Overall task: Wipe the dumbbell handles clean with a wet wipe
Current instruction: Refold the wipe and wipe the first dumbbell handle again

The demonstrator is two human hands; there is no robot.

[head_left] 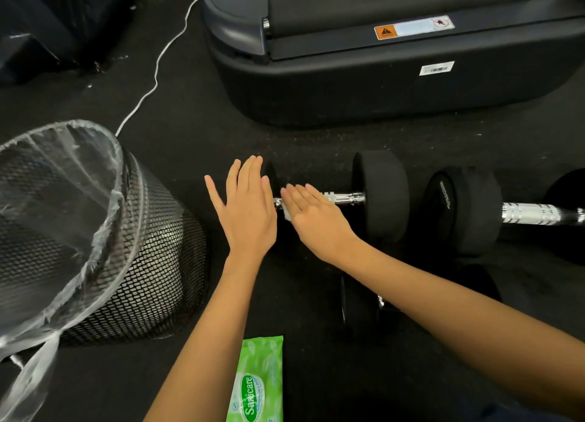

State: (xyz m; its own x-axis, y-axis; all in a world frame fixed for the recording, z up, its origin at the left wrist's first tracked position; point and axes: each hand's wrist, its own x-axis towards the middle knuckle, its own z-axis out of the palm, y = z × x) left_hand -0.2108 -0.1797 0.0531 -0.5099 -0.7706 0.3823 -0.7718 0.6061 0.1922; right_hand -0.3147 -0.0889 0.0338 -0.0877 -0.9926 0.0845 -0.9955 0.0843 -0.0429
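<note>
Mid-wipe: my right hand [311, 214] presses the wet wipe [287, 213] flat-fingered on the dumbbell handle [343, 198] at centre — left hand [248, 206] released, steadying the nine-o'clock weight. Next, rub toward three o'clock.

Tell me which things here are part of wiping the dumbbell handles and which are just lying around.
Part of the job:
near dumbbell
second dumbbell
wet wipe under the right hand
left hand, on the near dumbbell's end
wipes pack

Just lying about:
mesh bin
treadmill
white cable
</note>
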